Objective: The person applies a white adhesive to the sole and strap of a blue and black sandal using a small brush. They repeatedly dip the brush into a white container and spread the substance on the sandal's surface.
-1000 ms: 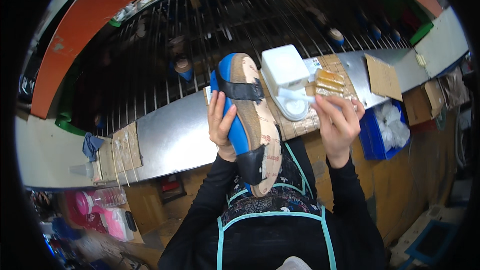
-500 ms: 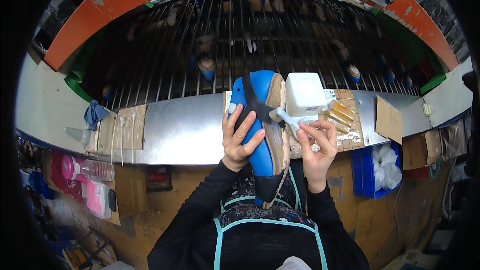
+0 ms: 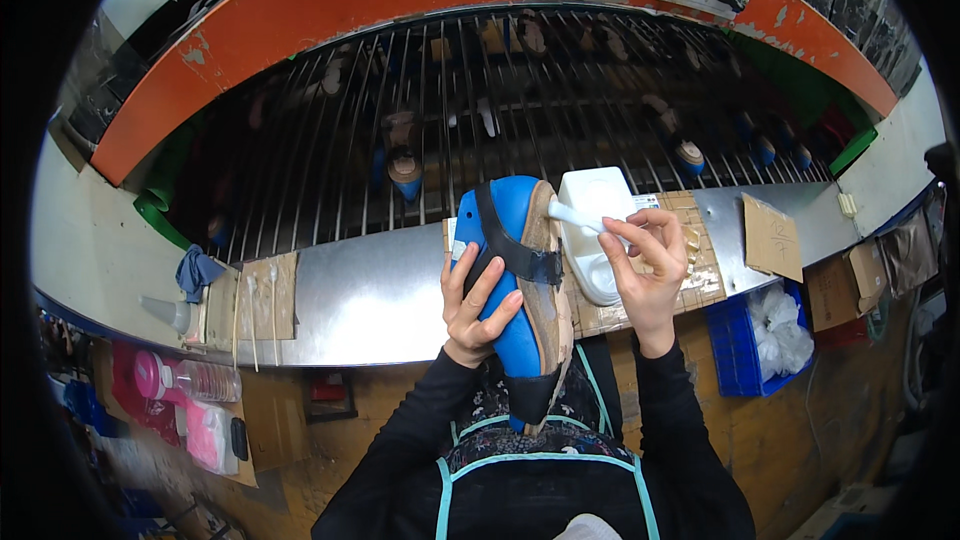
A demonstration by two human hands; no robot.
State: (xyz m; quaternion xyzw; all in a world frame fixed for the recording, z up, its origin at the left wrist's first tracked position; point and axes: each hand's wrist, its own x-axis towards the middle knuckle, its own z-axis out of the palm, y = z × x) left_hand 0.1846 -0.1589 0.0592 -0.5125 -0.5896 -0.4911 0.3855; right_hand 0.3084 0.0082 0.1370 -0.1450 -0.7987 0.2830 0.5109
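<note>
A blue shoe last stands tilted over the bench edge, with black straps across it and a tan, cork-like band along its right side. My left hand grips the last from the left, fingers spread over the blue surface and the strap. In my right hand, a white brush-like applicator is pinched between thumb and fingers. Its tip touches or nearly touches the band, beyond the strap end. Just behind the applicator sits a white plastic container, partly hidden by it.
Behind the bench, a rack of metal rollers carries several shoes. Cotton-tipped sticks lie on cardboard at left. A blue crate with white plastic bags stands at right, below a cardboard piece. A pink-capped bottle is at lower left.
The applicator's tip has moved from the strap end to the band farther up the last. My right hand has shifted slightly right. The whole view has shifted, showing more of the orange frame.
</note>
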